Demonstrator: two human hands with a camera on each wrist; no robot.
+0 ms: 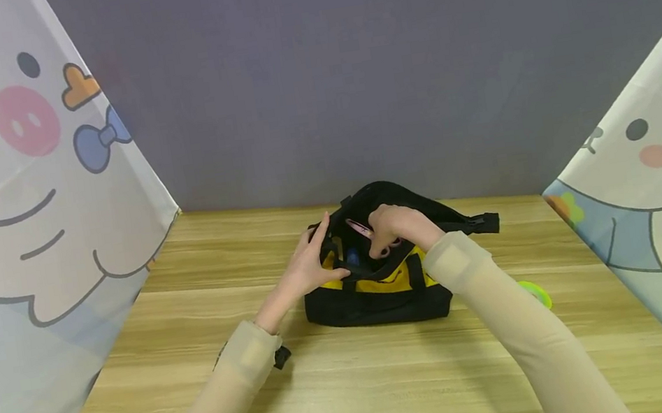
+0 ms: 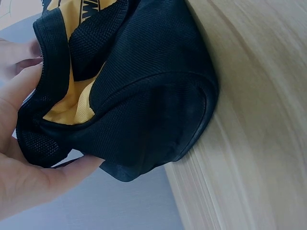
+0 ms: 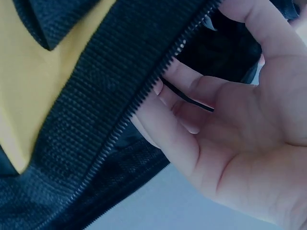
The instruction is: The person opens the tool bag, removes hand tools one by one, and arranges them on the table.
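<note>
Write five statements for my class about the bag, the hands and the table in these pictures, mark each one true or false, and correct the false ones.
1. The black-and-yellow bag rests on the wooden table. True.
2. The left hand touches the edge of the bag's opening, thumb and finger spread apart. True.
3. The right hand lies flat on the table. False: it reaches into the bag's opening.
4. The bag is zipped completely shut. False: its mouth gapes open.
5. A bright green item lies on the table next to the right sleeve. True.
</note>
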